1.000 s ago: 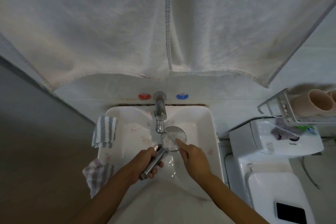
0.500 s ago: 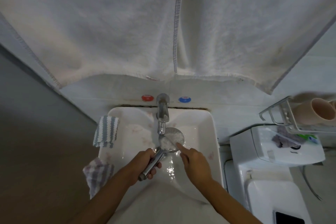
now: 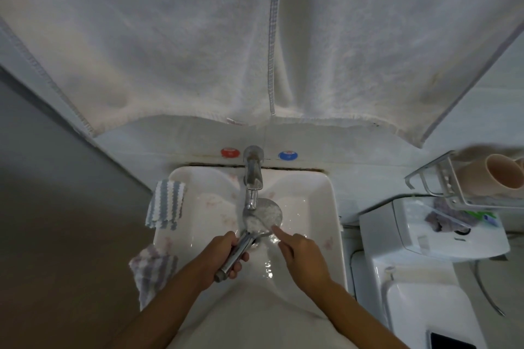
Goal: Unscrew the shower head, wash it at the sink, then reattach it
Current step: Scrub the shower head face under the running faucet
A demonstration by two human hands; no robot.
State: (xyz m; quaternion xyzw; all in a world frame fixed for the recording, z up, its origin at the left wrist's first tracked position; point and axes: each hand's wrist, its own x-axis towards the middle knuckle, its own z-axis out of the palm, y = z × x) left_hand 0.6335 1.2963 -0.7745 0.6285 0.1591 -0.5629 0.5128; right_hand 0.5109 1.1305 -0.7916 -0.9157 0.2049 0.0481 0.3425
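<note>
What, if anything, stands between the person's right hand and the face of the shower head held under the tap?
Nothing visible does. The right hand already has its index fingertip on the shower head, which the left hand holds by the handle under the tap; only running water lies between.

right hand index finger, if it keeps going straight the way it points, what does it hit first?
The right hand points up and left with its index fingertip at the round face of the shower head, apparently already touching the rim. So the spray face comes first; beyond it stands the faucet. Depth from this overhead view is uncertain.
</note>
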